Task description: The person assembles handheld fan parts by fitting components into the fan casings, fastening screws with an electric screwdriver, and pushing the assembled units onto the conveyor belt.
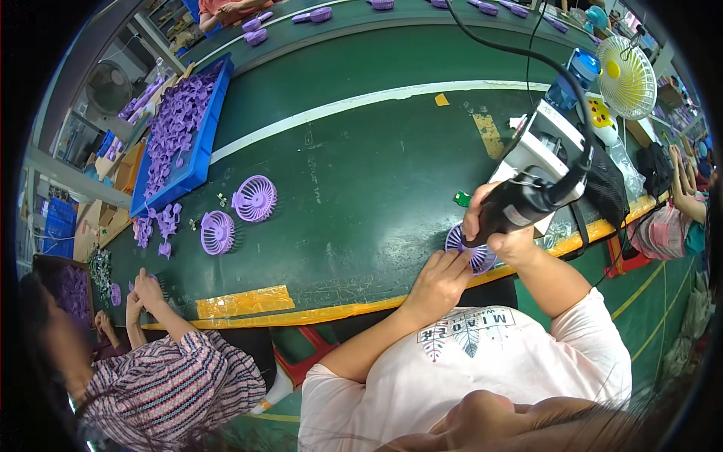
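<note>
In my right hand (514, 245) is a black corded electric screwdriver (514, 208), with my fingers wrapped round its body. It is tilted, and its lower end is over a round purple fan housing (483, 260) near the table's front edge. My left hand (438, 289) presses its fingers on the near left side of that housing and steadies it against the table. The screwdriver's tip is hidden, so I cannot tell whether it touches a screw. A small green circuit board (462, 199) lies just beyond my right hand.
Two more purple fan housings (255, 199) lie to the left, near a blue tray (218, 98) heaped with purple parts. A white device (553, 120) and a fan (626, 77) stand at right. A co-worker's hands (147, 290) work at left. Purple handheld fans (320, 14) line the far conveyor.
</note>
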Demonstrator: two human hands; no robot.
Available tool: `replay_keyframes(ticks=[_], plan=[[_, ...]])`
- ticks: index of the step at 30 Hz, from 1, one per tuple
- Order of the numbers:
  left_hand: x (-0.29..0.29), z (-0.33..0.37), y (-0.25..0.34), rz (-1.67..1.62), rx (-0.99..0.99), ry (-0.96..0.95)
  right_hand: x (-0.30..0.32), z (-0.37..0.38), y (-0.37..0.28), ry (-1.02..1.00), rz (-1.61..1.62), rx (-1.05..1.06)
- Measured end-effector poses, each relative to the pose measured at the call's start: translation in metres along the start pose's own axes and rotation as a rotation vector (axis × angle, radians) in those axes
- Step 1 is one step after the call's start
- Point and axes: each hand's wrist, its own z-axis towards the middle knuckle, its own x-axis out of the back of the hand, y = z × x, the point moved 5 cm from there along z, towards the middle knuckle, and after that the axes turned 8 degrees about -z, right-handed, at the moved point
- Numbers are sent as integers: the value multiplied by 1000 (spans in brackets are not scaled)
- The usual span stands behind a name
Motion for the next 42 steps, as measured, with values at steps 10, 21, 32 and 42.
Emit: replay_keyframes(ticks=[10, 21, 32, 42], plan=[[8, 0, 0, 3, 5, 20, 0, 0, -3, 37, -101, -27], [185, 16, -140, 828, 398, 547, 22, -29, -21, 230, -160, 76], [115, -31, -82, 640, 528, 38, 63, -27, -91, 318, -179, 498], [-1, 0, -8, 92, 129, -31, 59, -11, -88, 359, -261, 421]])
